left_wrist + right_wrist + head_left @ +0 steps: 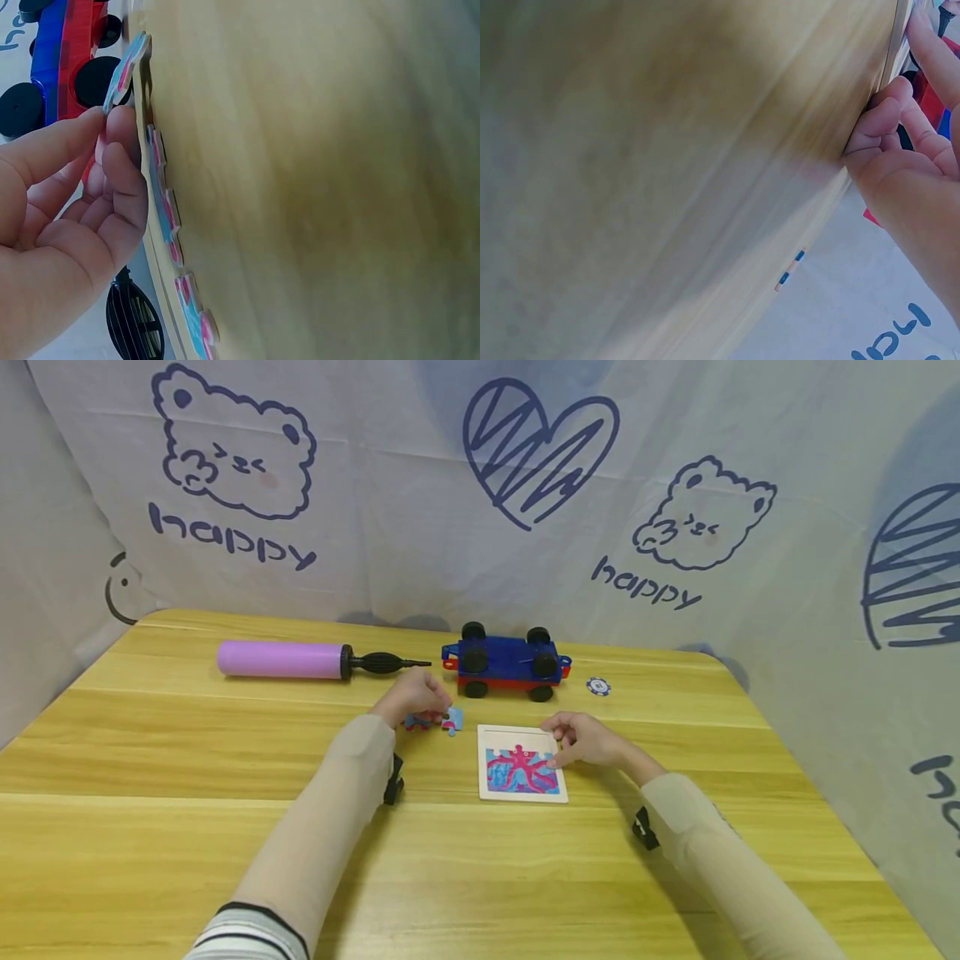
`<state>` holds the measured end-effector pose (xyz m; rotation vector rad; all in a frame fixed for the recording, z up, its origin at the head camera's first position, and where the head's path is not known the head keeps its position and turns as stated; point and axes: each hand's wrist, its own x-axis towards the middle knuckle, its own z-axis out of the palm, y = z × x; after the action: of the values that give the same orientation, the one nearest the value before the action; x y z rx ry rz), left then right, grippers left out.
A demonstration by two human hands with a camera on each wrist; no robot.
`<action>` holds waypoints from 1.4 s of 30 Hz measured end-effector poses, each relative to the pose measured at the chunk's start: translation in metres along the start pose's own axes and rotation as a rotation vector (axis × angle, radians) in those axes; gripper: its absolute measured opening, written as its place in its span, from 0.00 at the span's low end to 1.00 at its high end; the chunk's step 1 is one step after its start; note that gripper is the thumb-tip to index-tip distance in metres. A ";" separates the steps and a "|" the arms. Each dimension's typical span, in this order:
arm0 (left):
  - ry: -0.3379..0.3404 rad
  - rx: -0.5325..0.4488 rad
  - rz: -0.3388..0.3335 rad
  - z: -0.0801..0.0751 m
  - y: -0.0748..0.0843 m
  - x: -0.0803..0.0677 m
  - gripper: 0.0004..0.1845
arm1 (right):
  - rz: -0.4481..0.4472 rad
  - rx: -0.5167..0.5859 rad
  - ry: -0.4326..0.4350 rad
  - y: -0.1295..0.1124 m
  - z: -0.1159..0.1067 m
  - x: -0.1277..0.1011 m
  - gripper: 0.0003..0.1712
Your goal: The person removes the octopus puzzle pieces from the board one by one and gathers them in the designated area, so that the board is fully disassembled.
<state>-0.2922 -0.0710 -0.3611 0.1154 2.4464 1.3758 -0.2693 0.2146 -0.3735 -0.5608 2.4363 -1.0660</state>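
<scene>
My left hand point(441, 712) hovers low over a few loose blue and pink puzzle pieces point(431, 722) left of the puzzle board point(522, 787). In the left wrist view my left hand point(109, 126) pinches the edge of one puzzle piece point(126, 69), tilted up off the wood, while other pieces point(160, 201) lie flat. The white-framed board shows a pink octopus on blue. My right hand point(561, 742) rests at the board's right edge, index finger at the far corner and thumb on the picture. My right hand point(900, 86) has its other fingers curled against the table.
A blue and red toy car point(506, 662) stands just beyond the hands. A purple hand pump point(300, 660) lies at the back left and a small blue chip point(597, 686) right of the car. The wooden table point(187, 827) is backed by a printed cloth.
</scene>
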 end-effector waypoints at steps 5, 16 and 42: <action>0.005 0.025 -0.004 -0.001 -0.001 0.000 0.06 | -0.006 -0.002 -0.001 0.001 0.000 0.000 0.27; 0.008 0.046 -0.015 -0.003 -0.001 -0.001 0.06 | -0.007 0.002 -0.005 -0.001 0.000 0.000 0.27; -0.021 0.057 0.055 0.012 0.009 -0.006 0.06 | -0.108 -0.010 -0.022 -0.001 -0.001 -0.002 0.23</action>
<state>-0.2839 -0.0581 -0.3582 0.2107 2.4832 1.3210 -0.2678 0.2153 -0.3717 -0.7114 2.4166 -1.0847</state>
